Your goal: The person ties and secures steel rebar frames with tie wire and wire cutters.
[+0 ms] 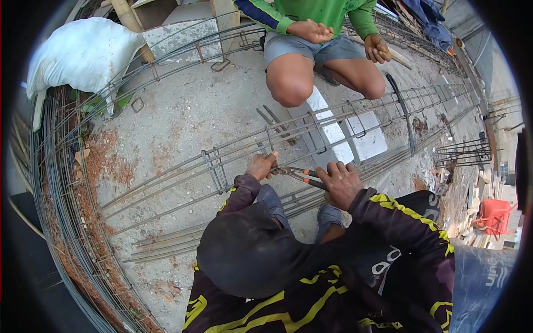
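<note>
My right hand [340, 184] is closed around the black-and-orange handles of a pair of pincers [300, 175]. The metal jaws point left and meet the fingers of my left hand [261, 166]. That hand is closed at a long rebar cage [302, 126], its fingertips pinched together; what they hold is too small or hidden to make out. Just left of it, several square wire stirrups [214, 169] stand bunched on the cage's long bars. Under the cage lie white blocks [328, 129], which prop it off the ground.
Opposite me a person in a green shirt [313, 11] squats, both hands raised over the knees. Loose rebar rods [166, 244] lie near my feet. More bars curve along the left [50, 166], beside a white sack [83, 53]. A red wheelbarrow [493, 215] stands far right.
</note>
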Tool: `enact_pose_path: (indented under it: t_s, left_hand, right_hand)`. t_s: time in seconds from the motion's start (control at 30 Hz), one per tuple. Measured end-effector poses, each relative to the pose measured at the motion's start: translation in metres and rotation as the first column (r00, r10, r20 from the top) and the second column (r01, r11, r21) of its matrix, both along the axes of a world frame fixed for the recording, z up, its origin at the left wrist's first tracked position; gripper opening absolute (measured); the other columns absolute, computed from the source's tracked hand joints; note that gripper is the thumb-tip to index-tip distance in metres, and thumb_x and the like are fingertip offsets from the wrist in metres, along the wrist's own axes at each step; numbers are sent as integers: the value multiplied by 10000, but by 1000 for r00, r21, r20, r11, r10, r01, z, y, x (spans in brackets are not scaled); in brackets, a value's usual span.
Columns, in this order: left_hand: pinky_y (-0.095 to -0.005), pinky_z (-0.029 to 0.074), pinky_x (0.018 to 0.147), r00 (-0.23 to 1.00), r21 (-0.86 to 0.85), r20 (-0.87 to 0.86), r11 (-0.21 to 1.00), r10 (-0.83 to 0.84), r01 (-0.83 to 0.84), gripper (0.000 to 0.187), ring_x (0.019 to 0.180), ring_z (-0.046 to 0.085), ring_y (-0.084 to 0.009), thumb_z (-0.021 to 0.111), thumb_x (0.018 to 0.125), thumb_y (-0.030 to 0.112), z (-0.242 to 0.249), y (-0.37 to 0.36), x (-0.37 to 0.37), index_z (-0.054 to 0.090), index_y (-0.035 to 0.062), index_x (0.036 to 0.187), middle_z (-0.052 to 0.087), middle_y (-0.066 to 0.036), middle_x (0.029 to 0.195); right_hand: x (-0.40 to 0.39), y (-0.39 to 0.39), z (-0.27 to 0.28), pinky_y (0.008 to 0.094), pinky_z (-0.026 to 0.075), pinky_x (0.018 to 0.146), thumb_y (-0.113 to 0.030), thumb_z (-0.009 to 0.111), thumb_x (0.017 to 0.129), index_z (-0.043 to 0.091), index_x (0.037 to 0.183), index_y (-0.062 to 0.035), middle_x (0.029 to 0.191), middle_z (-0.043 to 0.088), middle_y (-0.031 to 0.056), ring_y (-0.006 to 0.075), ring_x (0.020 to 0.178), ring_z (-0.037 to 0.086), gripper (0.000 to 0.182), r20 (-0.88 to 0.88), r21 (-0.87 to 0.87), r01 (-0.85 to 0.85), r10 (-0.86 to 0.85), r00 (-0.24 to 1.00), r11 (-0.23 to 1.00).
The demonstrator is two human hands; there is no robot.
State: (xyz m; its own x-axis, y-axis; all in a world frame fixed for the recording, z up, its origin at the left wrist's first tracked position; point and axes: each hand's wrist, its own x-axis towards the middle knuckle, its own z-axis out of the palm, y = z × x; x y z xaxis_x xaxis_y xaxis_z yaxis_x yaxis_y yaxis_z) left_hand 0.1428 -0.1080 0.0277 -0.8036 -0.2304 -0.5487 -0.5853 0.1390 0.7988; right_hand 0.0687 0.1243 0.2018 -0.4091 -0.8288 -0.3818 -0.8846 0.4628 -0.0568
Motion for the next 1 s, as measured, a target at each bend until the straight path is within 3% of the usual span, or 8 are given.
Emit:
enact_pose_path:
  t_s: [0.1,0.17,0.4,0.47,0.57,0.7,0.8,1.0]
  left_hand:
    - [-325,513,609,999,38,39,999,20,-21,593,489,638,-203,414,939,496,-2,-1,-1,678,-6,767,660,-128,651]
    - [-323,514,606,998,-56,-53,998,-45,42,598,474,624,-196,414,939,493,-5,-2,-2,675,-16,764,667,-123,644]
    - [-335,507,610,998,-14,51,1000,-24,24,558,501,609,-211,399,955,461,-1,-1,-7,680,15,771,646,-117,586]
    - [-361,497,585,947,-343,-146,912,-286,223,495,508,604,-224,353,997,384,-24,-2,-1,652,22,840,635,-87,582]
    - [-367,500,584,976,-206,-81,962,-201,181,462,528,607,-230,357,999,379,-14,1,-1,648,33,907,641,-77,605]
    - [-372,504,604,950,-379,-152,904,-272,199,478,546,618,-226,353,999,388,-33,-5,-6,654,23,932,644,-66,602]
    - [-368,506,654,994,-86,35,991,-99,102,561,570,629,-236,353,980,423,-2,0,-7,670,-8,811,654,-84,601]
    - [-359,506,664,987,-144,49,976,-156,161,580,591,641,-245,333,982,427,0,-2,-9,670,-6,795,656,-86,595]
  right_hand:
    - [5,4,1,381,351,715,-158,508,837,500,1273,26,898,578,88,193,831,512,473,-356,-96,-275,225,907,957]
    - [5,13,-16,371,387,707,-156,529,811,434,1315,79,947,584,132,231,847,535,564,-496,-37,-373,307,812,927]
    - [-34,9,-48,392,555,619,-112,507,836,489,1007,48,843,620,192,312,758,657,235,-127,64,-176,183,975,982]
    - [-39,11,-46,387,551,644,-104,503,843,499,1001,18,859,638,175,308,790,663,200,-78,57,-177,181,980,983]
    - [-55,3,-43,391,555,646,-89,523,835,489,1030,10,902,630,198,313,806,663,221,-7,173,-173,177,984,970]
    - [-68,-1,-43,402,555,656,-77,538,807,476,1051,24,918,627,209,338,820,663,271,4,177,-237,240,971,955]
    - [-70,4,-50,425,547,682,-72,545,792,471,1047,8,932,626,223,358,818,657,278,46,151,-189,184,982,970]
    - [-35,16,-60,487,505,716,-93,575,782,526,976,5,794,631,237,417,760,639,224,186,117,82,-103,977,990]
